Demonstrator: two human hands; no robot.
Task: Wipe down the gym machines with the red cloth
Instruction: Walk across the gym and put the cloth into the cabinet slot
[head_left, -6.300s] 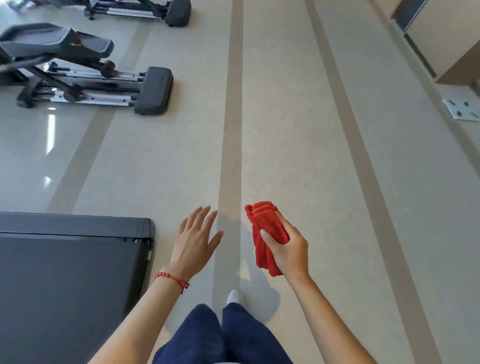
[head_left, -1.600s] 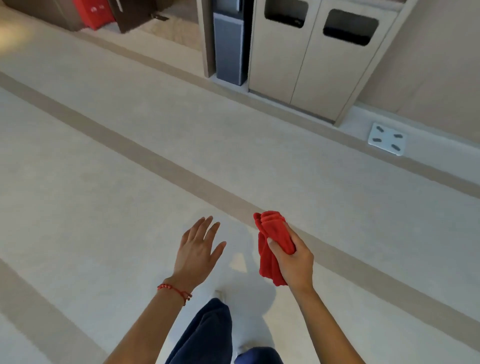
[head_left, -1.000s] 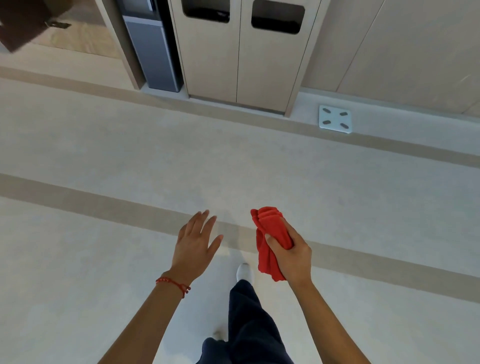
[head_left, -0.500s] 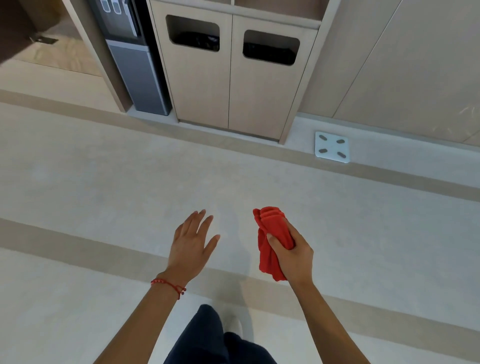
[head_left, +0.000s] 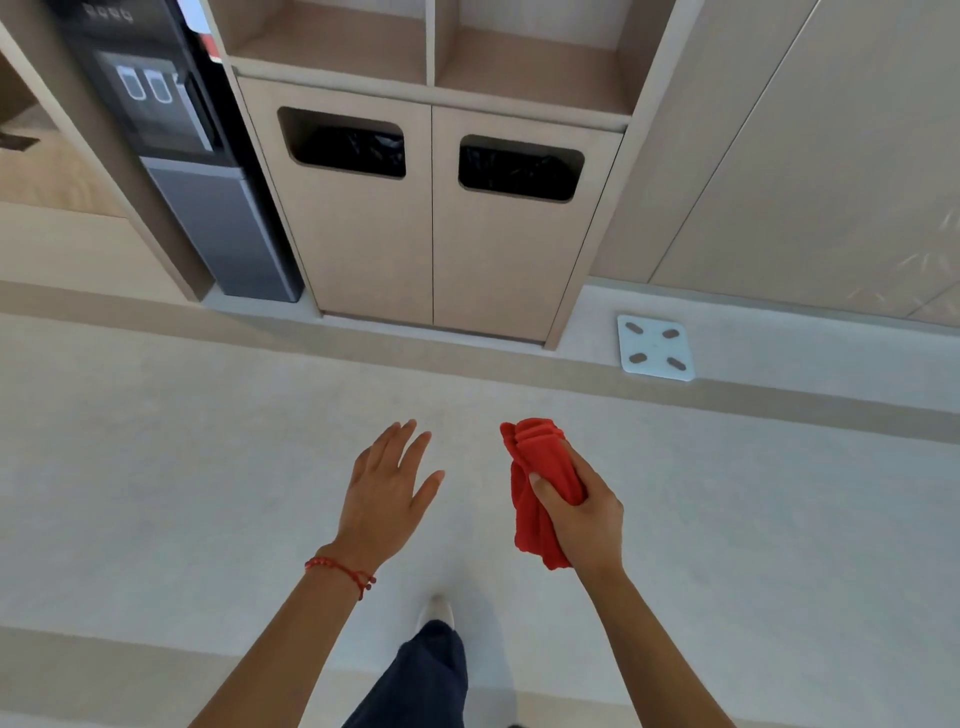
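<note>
The red cloth (head_left: 535, 467) is bunched up in my right hand (head_left: 582, 512), which grips it around the middle; its ends stick out above and below my fist. My left hand (head_left: 387, 491) hangs open beside it, palm down and fingers spread, holding nothing; a red string bracelet sits on that wrist. Both hands are held out over the pale floor. No gym machine is in view.
Straight ahead stands a beige cabinet with two bin openings (head_left: 434, 208) lined with black bags, and open shelves above. A dark water dispenser (head_left: 176, 156) stands to its left. A white bathroom scale (head_left: 654, 347) lies on the floor at the right. My leg and shoe (head_left: 436, 613) are below.
The view has swung away from the treadmill and ellipticals and closed in on the bin cabinet. My hands keep the same pose, the right one still gripping the cloth.
</note>
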